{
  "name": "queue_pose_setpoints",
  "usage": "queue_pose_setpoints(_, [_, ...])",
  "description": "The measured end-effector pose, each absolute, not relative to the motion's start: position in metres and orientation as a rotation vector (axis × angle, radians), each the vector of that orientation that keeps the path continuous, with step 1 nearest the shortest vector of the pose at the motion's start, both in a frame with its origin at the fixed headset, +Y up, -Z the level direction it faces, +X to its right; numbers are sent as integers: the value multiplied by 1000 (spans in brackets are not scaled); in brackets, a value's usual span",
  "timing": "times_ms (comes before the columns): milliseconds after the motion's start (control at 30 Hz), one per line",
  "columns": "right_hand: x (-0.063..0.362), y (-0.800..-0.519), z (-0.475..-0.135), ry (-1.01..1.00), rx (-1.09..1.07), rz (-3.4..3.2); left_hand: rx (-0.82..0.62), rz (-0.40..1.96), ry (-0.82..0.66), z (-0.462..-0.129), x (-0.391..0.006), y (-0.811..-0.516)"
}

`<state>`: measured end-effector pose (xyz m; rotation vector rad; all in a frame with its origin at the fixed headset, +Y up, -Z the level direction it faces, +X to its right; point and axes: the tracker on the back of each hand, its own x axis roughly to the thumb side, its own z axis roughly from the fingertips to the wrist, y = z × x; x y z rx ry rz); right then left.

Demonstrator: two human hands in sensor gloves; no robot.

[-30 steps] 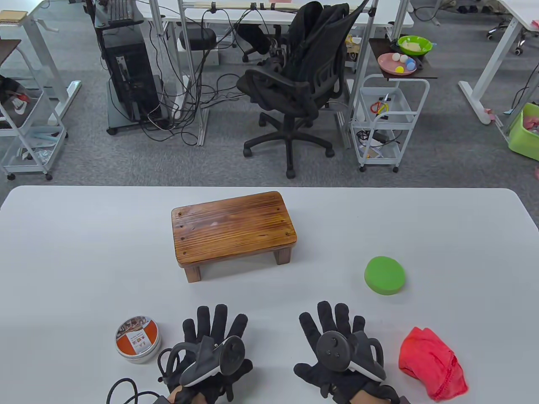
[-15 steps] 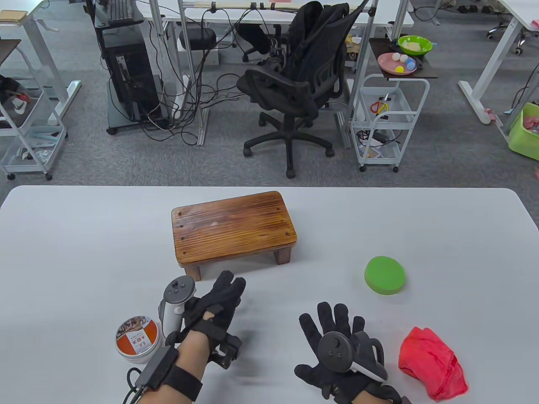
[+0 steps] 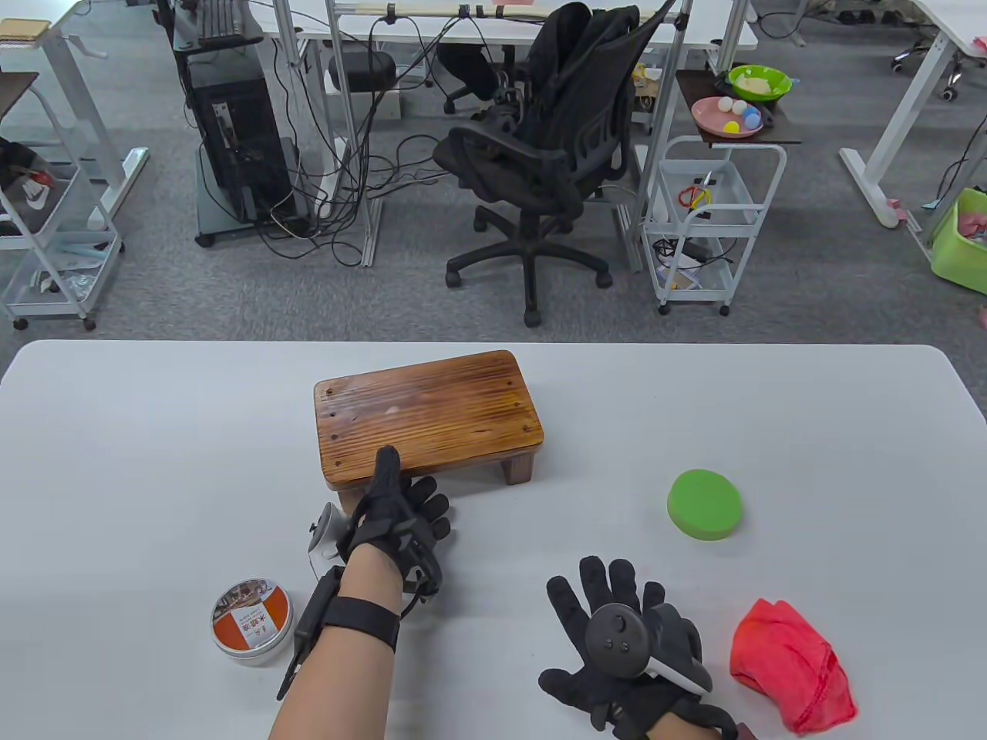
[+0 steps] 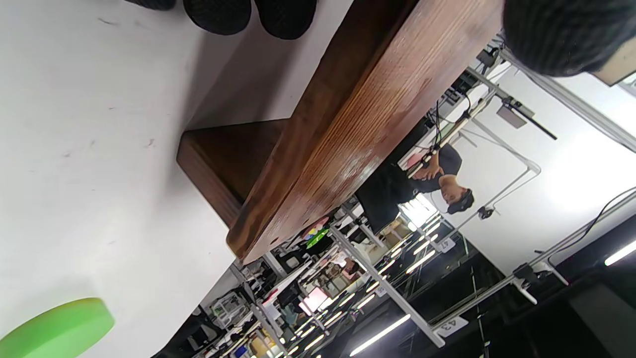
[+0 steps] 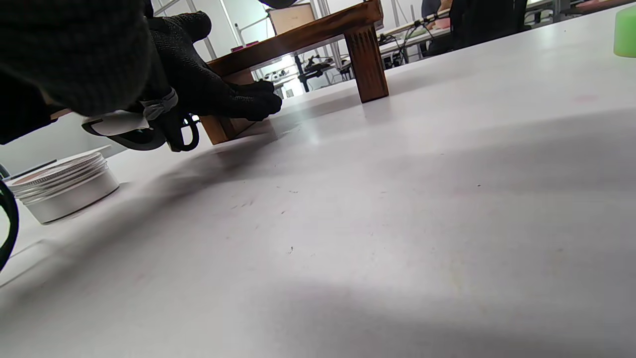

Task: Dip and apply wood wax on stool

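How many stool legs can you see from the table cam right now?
2: one leg under the stool's near right corner, one under its near left corner, partly behind the left hand. The top may hide far legs.

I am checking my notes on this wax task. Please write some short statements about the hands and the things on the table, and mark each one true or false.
1. The left hand touches the near edge of the wooden stool, thumb on top. True.
2. The wax tin is open. False: its lid is still on.
3. The right hand holds the green sponge. False: that hand rests flat on the table, and the sponge lies apart, farther back.
4. The red cloth lies to the right of the right hand. True.
5. The sponge sits on the stool. False: it lies on the table, right of the stool.
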<state>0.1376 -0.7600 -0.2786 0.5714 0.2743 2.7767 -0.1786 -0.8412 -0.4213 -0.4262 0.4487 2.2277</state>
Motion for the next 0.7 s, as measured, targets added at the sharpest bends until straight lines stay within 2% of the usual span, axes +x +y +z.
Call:
queue_pose_setpoints(233, [139,-762,-281,296,558,2764,-408,2274,509,-435,-179,-853])
queue_pose_setpoints(700, [140,-762,-282,313,561,2738,-353,2386,470,-441,-175,-859])
